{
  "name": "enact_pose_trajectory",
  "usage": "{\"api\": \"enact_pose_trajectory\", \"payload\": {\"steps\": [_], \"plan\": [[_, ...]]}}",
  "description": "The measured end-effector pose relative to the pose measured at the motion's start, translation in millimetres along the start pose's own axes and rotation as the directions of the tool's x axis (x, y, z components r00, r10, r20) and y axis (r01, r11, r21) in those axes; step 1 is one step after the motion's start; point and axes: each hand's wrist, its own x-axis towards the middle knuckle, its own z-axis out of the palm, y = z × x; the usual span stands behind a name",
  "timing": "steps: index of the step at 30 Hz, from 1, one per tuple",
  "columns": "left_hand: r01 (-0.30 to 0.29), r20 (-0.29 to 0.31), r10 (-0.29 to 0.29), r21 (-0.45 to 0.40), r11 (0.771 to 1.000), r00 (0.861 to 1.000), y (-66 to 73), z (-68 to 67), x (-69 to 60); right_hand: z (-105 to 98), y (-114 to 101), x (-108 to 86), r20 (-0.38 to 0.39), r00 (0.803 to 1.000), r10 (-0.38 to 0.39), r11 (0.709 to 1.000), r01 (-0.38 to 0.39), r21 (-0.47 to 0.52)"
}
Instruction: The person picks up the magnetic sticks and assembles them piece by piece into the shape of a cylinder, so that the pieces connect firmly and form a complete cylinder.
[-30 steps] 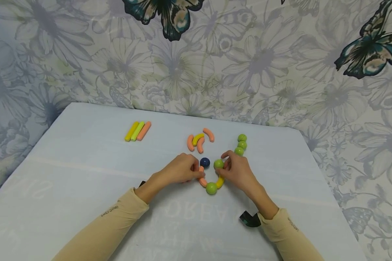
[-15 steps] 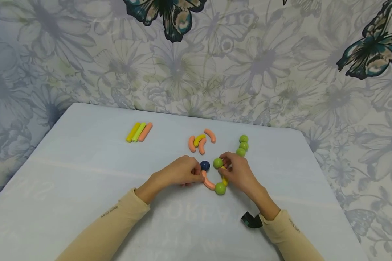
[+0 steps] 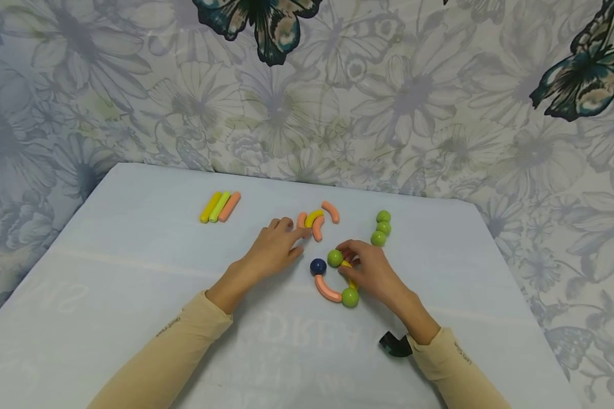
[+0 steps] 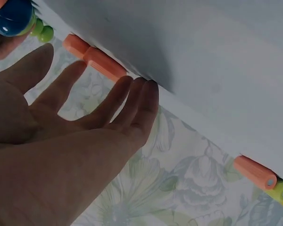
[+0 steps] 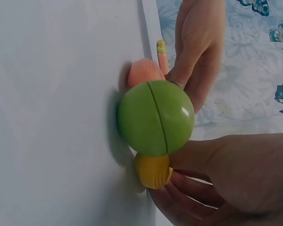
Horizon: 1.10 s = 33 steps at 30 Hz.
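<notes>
My left hand (image 3: 272,250) reaches with spread fingers to the group of curved pieces, its fingertips by a yellow curved piece (image 3: 314,217) and an orange one (image 3: 318,229). It holds nothing that shows. My right hand (image 3: 372,267) pinches a yellow curved piece (image 5: 153,170) between thumb and fingers. That piece joins a green ball (image 3: 350,297) at its near end and meets another green ball (image 3: 335,258) at its far end. From the near ball an orange curved piece (image 3: 328,289) runs to a dark blue ball (image 3: 318,267). Between the blue and far green balls a small gap shows.
Three green balls (image 3: 383,228) stand in a row behind my right hand. Yellow, lime and orange straight sticks (image 3: 229,207) lie side by side at the back left. One orange curved piece (image 3: 331,212) lies behind the group. A patterned wall rises behind the table (image 3: 148,227).
My left hand has left the blue ball and orange piece and moved back to the loose curved pieces. The joined chain has turned slightly, its near green ball shifting right. My right hand keeps its pinch.
</notes>
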Motion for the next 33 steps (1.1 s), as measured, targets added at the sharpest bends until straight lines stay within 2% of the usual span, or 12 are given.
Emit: {"api": "enact_pose_trajectory", "payload": {"steps": [3,8,10,16,19,23,25,27,33], "plan": [[0.010,-0.003,-0.010,-0.009,1.000,1.000,0.1,0.9,0.0,0,-1,-0.6,0.014,1.000,-0.024,1.000,0.024,0.004],[0.000,-0.062,-0.005,-0.088,0.996,0.998,0.6,-1.1,0.1,2,0,1.0,0.037,0.999,-0.029,1.000,0.029,-0.001],[0.000,-0.080,-0.007,-0.093,0.996,0.997,1.2,-1.7,0.9,3,1,1.0,0.043,0.999,-0.030,1.000,0.030,-0.002],[0.041,-0.064,-0.051,-0.156,0.987,0.997,1.1,-4.7,2.9,2,0,0.5,0.058,0.996,-0.065,0.998,0.065,-0.002],[0.047,-0.101,-0.068,-0.198,0.979,0.993,-1.0,-6.7,3.1,2,-1,0.7,0.062,0.994,-0.093,0.996,0.093,-0.004],[0.028,-0.159,-0.052,-0.147,0.989,0.986,-3.7,-8.2,2.2,2,0,0.1,0.058,0.991,-0.124,0.992,0.124,0.001],[0.023,-0.150,-0.039,-0.108,0.994,0.988,-4.7,-8.8,1.9,3,0,-0.2,0.056,0.989,-0.138,0.990,0.138,0.002],[0.035,-0.112,-0.047,-0.104,0.994,0.993,-5.3,-9.0,1.6,3,0,-0.3,0.056,0.987,-0.149,0.989,0.148,0.008],[0.052,0.003,-0.052,-0.164,0.985,0.999,-3.4,-8.8,2.6,6,-1,-1.2,0.056,0.987,-0.148,0.989,0.148,0.005]]}}
